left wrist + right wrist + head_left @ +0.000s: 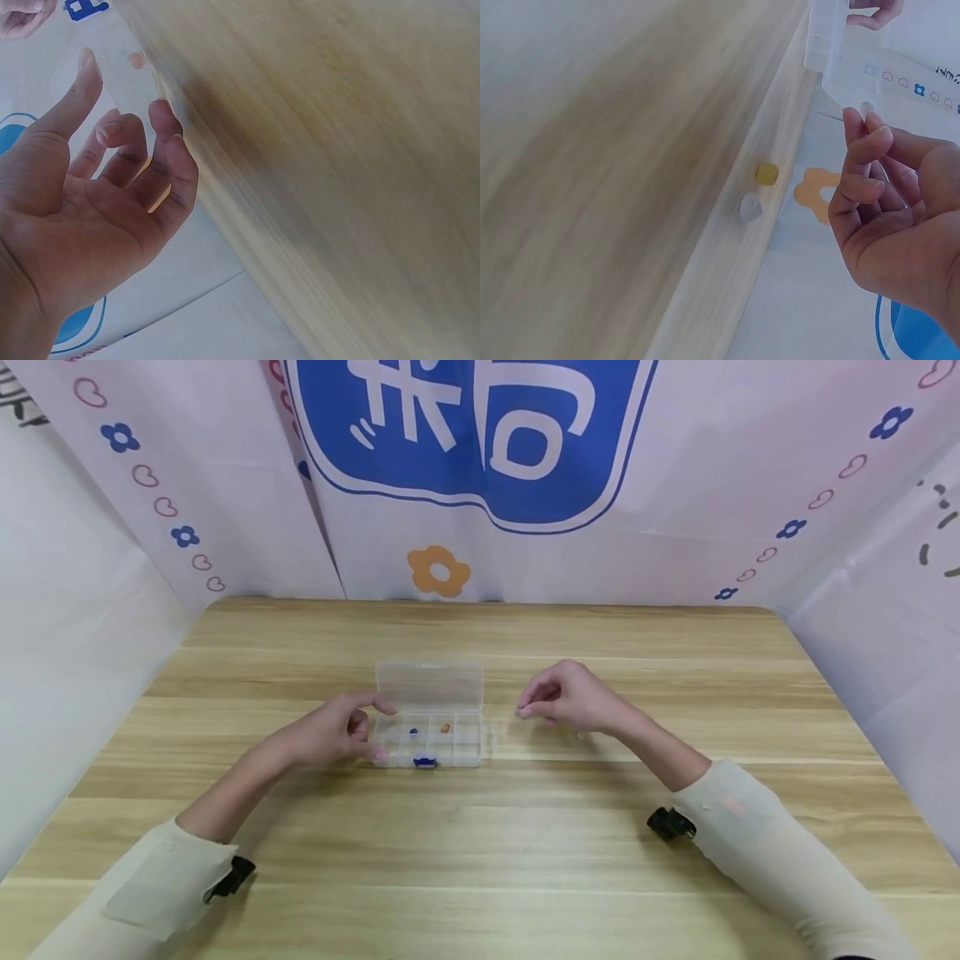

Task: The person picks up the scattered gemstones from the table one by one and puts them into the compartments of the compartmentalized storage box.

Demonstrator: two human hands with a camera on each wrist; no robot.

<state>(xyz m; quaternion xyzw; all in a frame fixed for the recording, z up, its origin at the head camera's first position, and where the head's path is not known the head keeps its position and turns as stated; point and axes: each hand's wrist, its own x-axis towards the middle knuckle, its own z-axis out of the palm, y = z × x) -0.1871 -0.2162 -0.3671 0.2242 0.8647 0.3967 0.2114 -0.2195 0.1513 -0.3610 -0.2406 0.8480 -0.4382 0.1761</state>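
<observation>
A clear plastic compartment box [468, 752] lies on the table, its see-through lid [429, 687] raised at the back. My left hand [330, 731] grips the box's left end, index finger at the back corner and thumb at the front. Within the box's back row are a small blue piece [413, 732] and a small orange piece [446, 727]. To the right of the box, my right hand [573, 697] pinches a tiny clear bead-like piece [866, 107] between thumb and index fingertips.
In the right wrist view, a yellow piece [767, 174] and a clear rounded piece [751, 208] lie on the wooden table [480, 860]. A blue mark [424, 762] shows on the box's front side. Printed white sheets [712, 485] hang behind the table and along its sides.
</observation>
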